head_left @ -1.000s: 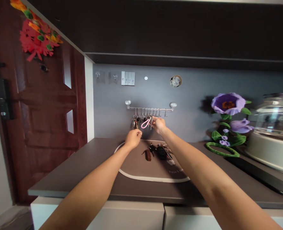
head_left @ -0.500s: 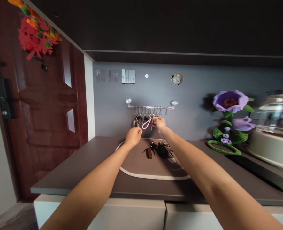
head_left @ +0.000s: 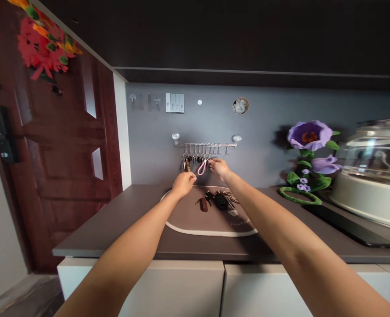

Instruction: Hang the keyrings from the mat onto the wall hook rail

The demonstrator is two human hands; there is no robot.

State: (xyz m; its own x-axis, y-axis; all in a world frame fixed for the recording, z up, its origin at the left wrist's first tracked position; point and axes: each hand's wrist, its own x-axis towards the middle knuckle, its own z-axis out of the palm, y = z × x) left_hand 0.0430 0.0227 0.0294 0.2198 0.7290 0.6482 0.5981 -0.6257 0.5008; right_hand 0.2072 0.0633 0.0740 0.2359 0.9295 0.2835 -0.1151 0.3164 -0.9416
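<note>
Running along the bottom, pale cabinet fronts [head_left: 168, 290] sit beneath a dark countertop [head_left: 115, 224], on which lies a rounded mat [head_left: 195, 222] with a light rim. On it rest a brown fob [head_left: 204, 204] and, just beside, a black fob [head_left: 220, 200] among loose keys [head_left: 228, 195]; holding the wrists high spares these from being knocked. Above the mat's left part, the left hand [head_left: 183, 184] has thumb and fingers drawn together close under the hanging key bunches [head_left: 187, 164]; whether it pinches one of them or only hovers, I cannot tell. Slightly beyond and higher, the right hand [head_left: 220, 168] has its fingertips just right of the pink loop [head_left: 203, 165] and its metal ring [head_left: 206, 156]; whether they grasp anything is too small to make out. The pink loop hangs below the hook rail [head_left: 205, 144], at the right end of the bunches, with bare hooks [head_left: 227, 151] farther right. Good handling here would mean gripping the ring rather than the soft strap, guiding it squarely at the hook, and letting go gently. Suction cups [head_left: 237, 138] seem to fix the rail to the grey wall [head_left: 264, 132], so a sideways tug could loosen it.
</note>
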